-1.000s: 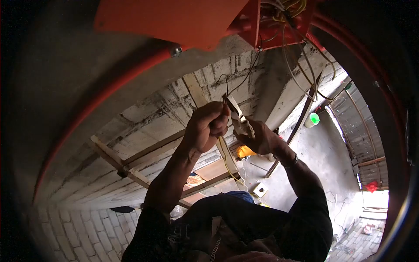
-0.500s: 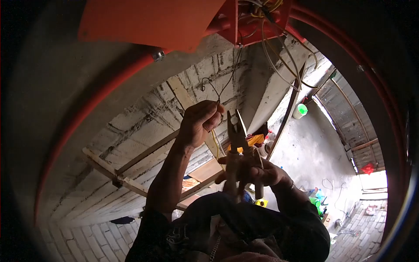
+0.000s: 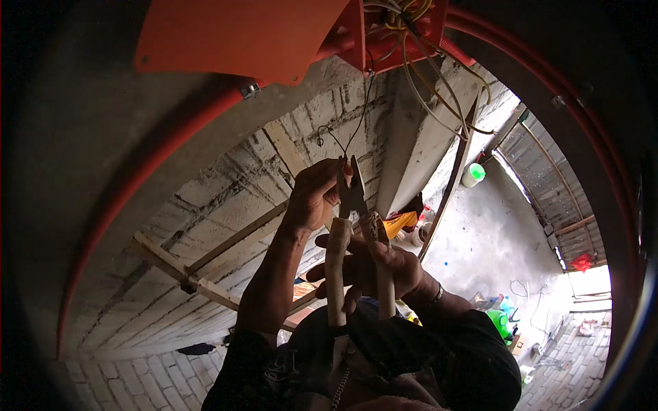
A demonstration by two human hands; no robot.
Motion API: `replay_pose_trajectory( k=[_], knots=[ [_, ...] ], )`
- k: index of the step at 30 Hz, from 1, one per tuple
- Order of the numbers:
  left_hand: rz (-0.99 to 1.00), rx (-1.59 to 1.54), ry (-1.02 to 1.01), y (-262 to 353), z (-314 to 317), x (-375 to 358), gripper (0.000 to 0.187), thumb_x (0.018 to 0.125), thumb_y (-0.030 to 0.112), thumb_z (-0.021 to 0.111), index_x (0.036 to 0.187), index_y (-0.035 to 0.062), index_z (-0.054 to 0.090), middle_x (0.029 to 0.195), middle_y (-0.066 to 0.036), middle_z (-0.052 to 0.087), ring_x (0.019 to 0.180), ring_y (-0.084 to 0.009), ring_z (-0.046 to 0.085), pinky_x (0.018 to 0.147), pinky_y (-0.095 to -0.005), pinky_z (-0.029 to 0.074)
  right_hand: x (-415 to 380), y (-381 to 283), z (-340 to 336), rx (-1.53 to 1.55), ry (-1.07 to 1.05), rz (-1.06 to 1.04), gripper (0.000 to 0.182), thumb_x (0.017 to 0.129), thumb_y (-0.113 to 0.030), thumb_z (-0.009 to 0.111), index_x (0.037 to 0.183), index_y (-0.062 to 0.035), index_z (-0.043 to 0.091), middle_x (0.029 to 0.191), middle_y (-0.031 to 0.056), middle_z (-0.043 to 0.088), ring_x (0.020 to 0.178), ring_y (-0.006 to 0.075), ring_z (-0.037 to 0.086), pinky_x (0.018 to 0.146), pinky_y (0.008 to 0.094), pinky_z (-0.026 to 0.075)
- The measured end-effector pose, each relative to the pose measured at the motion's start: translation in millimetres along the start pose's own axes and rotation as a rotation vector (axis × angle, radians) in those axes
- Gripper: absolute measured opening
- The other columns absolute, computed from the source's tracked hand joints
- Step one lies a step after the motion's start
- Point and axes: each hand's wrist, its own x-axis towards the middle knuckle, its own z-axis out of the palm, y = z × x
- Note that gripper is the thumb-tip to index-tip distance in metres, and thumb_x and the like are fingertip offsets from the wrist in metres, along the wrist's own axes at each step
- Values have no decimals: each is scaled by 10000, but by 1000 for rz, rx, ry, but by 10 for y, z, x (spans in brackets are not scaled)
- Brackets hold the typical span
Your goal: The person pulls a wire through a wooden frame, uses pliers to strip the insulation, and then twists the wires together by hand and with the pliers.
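Observation:
My left hand (image 3: 314, 196) is raised with its fingers pinched on a thin dark wire (image 3: 361, 122), which hangs from the red box above and has a small curl at a loose end. My right hand (image 3: 394, 268) grips a pair of pliers (image 3: 353, 198) with pale, worn handles spread wide. The parted jaws point up, their tips right at the wire beside my left fingertips. Several fingers of my right hand reach across behind the handles.
The red box (image 3: 404, 51), with loose white and yellow wires (image 3: 432, 103), hangs overhead beside an orange panel (image 3: 233, 41). A red conduit (image 3: 164, 130) curves along the left. Wooden bars (image 3: 212, 291) lie below left; a green-and-white bucket (image 3: 473, 175) stands on the floor at right.
The pliers have moved up and left, so their jaws are now at the wire by my left fingers. Their handles have spread wider. My left hand keeps pinching the wire.

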Motion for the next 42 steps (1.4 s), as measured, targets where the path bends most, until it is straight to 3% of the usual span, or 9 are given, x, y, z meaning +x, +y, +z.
replay_pose_trajectory(
  k=[9,11,15,25,26,28,32,34,42],
  knots=[
    [5,13,25,-41,-16,1,233,892,200,567,969,-15,612,717,14,536,595,-53,423,551,-211,346,-26,-7,22,30,23,1,819,838,-598,460,1357,-3,243,1199,262,466,1051,336,524,889,432,427],
    [16,9,10,-47,-4,-4,228,891,203,569,953,-12,613,711,19,529,590,-50,412,548,-209,340,-22,0,112,38,171,-37,900,768,-658,479,1278,64,310,1037,268,540,887,336,581,792,430,472],
    [-9,70,14,-77,-32,-27,228,879,248,581,940,29,602,798,7,552,693,-87,480,623,-252,405,-3,144,45,125,-28,-82,788,799,-596,497,1270,16,337,1145,238,500,1026,326,529,907,449,398],
    [-27,184,24,-141,5,10,164,903,223,531,914,64,575,793,3,553,731,-100,540,656,-290,470,0,147,100,-51,298,-37,624,816,-491,472,1137,38,390,895,216,578,812,321,606,731,409,496],
    [-26,183,24,-140,4,2,164,903,223,531,914,64,575,793,3,553,731,-100,540,656,-290,470,-8,159,37,-52,299,-37,624,816,-491,472,1137,38,390,895,216,578,812,321,606,731,409,496],
    [-55,145,11,-137,-1,-16,173,896,237,541,928,69,571,799,-2,556,741,-102,544,665,-285,470,-31,177,-126,2,-206,-204,661,853,-561,432,1229,-22,362,1031,189,535,944,285,545,847,397,431],
    [-71,229,88,-101,61,6,183,895,239,533,949,69,574,832,-12,574,758,-116,560,690,-295,474,-86,26,-52,-77,28,-51,818,809,-647,432,1237,42,331,996,192,542,908,267,554,791,368,454],
    [-78,13,133,-98,120,0,234,905,246,530,864,26,597,699,5,541,583,-74,453,549,-224,362,-115,4,-47,-55,44,-38,842,802,-655,433,1231,62,332,970,196,547,886,271,560,775,372,458],
    [-38,-68,92,14,284,24,299,923,279,502,966,4,612,788,-48,607,668,-100,539,618,-265,432,-115,94,18,-14,82,-100,799,799,-627,463,1191,65,387,944,217,562,841,307,579,769,407,457]
  ],
)
